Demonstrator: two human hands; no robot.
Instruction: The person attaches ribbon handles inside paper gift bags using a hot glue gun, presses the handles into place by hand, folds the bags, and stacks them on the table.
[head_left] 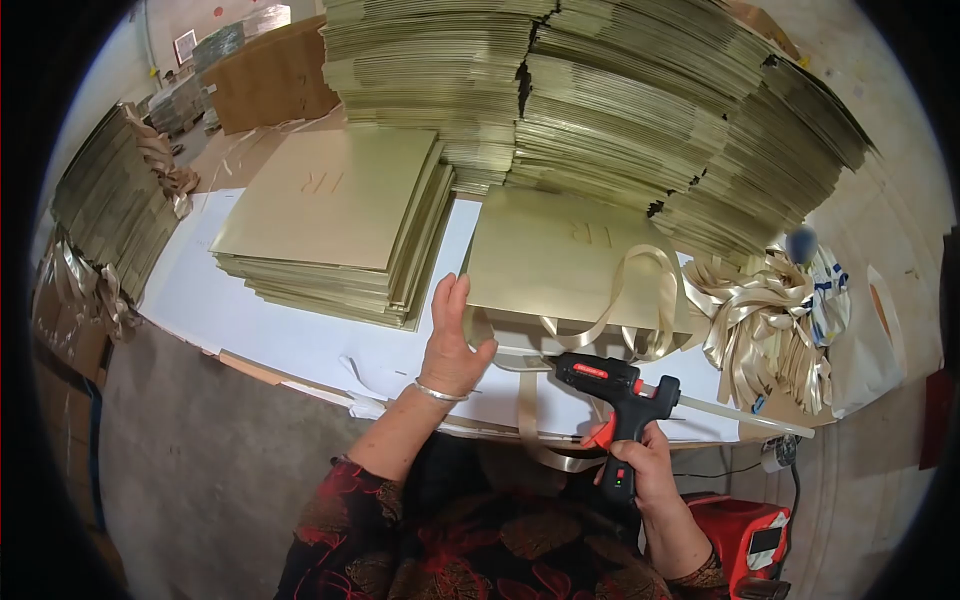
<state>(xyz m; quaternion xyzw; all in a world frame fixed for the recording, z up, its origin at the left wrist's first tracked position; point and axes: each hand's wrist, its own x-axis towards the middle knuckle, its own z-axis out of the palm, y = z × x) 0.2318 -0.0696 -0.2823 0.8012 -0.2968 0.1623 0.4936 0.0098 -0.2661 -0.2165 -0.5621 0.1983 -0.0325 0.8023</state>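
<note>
At the far left: a tall stack of flat gold sheets (110,195), with shiny ribbons (90,280) hanging down beside it.
Brown box (275,80): big and plain, at the back.
Flat pile (310,200): gold pieces lying one on top of another on the white tabletop (195,275). The top one is smooth, with a thin reddish mark.
Left hand (455,345): wide, with the fingers pointing up and the thumb out to the side. It is right by the left edge of the gold bag (535,255). I cannot tell if it touches. A silver bangle (440,393) is on the wrist.
Gold bag's look: it lies flat on the white tabletop, in front of the big stack (610,120). It is pale gold, a bit shiny and smooth, with square corners and a thin reddish mark near its far edge.
Bag's ribbon (668,300): cream and silky, curling in a loop over the bag's right side.
Hanging ribbon (528,405): cream too, dipping down past the table's near edge.
Glue gun (630,405): black, with a red trigger and a tiny green light. Its nose points left, close to the bag's near edge. A long cloudy glue stick (745,415) pokes out behind.
Right hand (650,465): wrapped around the glue gun's handle.
Ribbon heap (760,320): lots of shiny cream strips, tangled together at the right end.
</note>
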